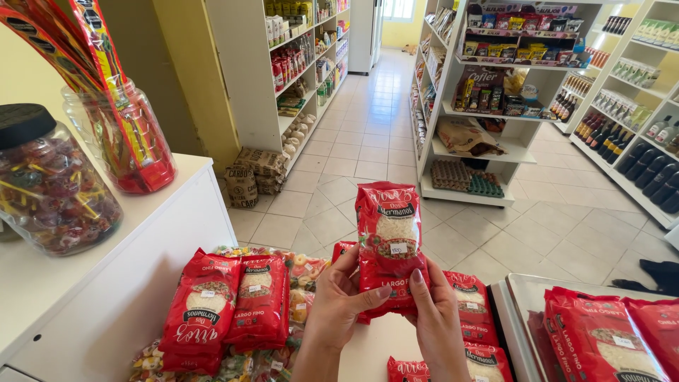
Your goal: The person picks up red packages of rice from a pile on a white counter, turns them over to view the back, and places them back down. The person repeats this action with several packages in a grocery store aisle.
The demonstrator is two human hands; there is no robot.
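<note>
We hold a red plastic rice packet with a clear window [390,240] upright, long axis vertical, left hand [338,301] and right hand [435,318] clamped on its lower end.

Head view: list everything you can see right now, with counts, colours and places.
held rice bag: one, red with clear window, upright in both hands, centre.
rice bags on counter: two, red, standing left of the hands.
rice bags on tray: at least two, red, bottom right.
snack packets: several, multicoloured, under and behind the counter bags.
candy jars: two, clear plastic with colourful sweets, on the white counter at left.
shelves: white, stocked, both sides of the tiled aisle.
egg trays: stacked, low on the middle shelf.
left hand: grips the bag's lower left.
right hand: grips its lower right.
</note>
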